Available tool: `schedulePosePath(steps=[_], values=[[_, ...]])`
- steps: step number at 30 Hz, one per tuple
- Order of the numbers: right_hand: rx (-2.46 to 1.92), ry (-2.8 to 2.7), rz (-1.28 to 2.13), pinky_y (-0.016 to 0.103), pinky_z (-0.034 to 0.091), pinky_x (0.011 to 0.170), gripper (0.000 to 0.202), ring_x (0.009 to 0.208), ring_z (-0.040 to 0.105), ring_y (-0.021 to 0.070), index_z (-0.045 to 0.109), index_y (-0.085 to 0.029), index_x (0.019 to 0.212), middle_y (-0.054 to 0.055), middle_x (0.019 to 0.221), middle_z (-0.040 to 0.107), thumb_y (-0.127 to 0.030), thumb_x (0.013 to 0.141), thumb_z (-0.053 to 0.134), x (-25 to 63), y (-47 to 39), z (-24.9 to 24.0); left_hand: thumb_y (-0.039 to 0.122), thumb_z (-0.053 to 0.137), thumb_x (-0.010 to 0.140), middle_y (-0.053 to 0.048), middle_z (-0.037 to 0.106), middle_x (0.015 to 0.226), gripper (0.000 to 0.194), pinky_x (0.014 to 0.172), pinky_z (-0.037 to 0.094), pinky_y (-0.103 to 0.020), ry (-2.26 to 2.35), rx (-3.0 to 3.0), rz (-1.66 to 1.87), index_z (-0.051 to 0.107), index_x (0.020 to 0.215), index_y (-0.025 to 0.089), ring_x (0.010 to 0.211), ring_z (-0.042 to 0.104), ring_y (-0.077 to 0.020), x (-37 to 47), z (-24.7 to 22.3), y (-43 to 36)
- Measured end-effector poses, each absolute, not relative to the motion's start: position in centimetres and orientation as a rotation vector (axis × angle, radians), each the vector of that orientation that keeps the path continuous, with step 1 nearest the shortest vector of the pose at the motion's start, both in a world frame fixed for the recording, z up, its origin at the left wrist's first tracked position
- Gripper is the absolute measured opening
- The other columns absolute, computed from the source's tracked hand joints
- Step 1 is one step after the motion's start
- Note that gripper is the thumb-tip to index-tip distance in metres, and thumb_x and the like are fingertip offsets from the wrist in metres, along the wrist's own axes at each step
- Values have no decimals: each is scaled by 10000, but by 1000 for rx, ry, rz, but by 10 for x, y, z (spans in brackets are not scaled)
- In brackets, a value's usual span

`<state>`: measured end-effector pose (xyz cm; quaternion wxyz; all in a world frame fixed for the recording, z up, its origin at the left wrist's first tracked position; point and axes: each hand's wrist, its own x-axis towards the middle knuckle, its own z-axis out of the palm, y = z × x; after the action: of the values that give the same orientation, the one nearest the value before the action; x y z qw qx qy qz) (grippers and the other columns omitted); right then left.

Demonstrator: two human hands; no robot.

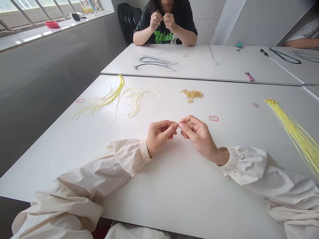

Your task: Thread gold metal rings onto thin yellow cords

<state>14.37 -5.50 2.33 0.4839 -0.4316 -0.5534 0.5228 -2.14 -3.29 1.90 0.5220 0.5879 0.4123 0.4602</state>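
Note:
My left hand and my right hand meet fingertip to fingertip above the white table, each closed in a pinch. A fine pale yellow strand shows faintly by the right hand's fingers, which seem to grip it. What the left fingertips hold is too small to make out. Beyond the hands lies a pile of small gold metal findings. Loose yellow threads spread out at the left. A thick bundle of yellow threads with gold ends lies at the right.
Small red-framed labels are on the tabletop. On the far table lie dark grey cords and pink thread snips. A co-worker in a black shirt sits opposite, both hands raised. A window ledge runs along the left.

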Motion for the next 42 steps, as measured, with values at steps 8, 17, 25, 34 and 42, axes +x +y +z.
schedulePosePath(steps=[8,17,25,34,42], values=[[-1081,-1564,1070,266,278,525,168,533,331,100,548,-194,905,-53,580,400,-353,958,544,148,-53,24,386,721,824,-16,626,608,263,482,442,-208,945,1363,1065,719,756,132,493,510,-78,-22,18,-33],[-1077,-1691,1048,265,262,517,177,517,313,100,527,-201,917,-53,585,401,-370,969,514,160,-50,22,363,722,824,-21,634,616,250,489,437,-208,892,1370,986,720,749,125,493,509,-75,-22,18,-32],[-1010,-1634,1138,265,279,537,184,540,336,107,523,-206,917,-52,581,412,-383,961,538,161,-49,19,377,721,816,-15,624,590,248,460,432,-205,977,1413,1047,727,745,139,469,499,-78,-21,19,-37],[-1067,-1570,1129,272,386,597,210,595,463,130,482,-221,1080,-45,623,500,-379,954,539,156,-53,13,352,699,836,-17,626,598,241,469,442,-197,1010,1441,1083,722,736,134,475,505,-75,-21,20,-36],[-1152,-1874,470,278,457,633,147,593,509,133,471,-232,1045,-33,658,557,-218,913,536,159,-58,12,328,682,829,-16,627,582,228,471,456,-198,1090,1491,1109,713,713,134,465,508,-79,-20,21,-34]])
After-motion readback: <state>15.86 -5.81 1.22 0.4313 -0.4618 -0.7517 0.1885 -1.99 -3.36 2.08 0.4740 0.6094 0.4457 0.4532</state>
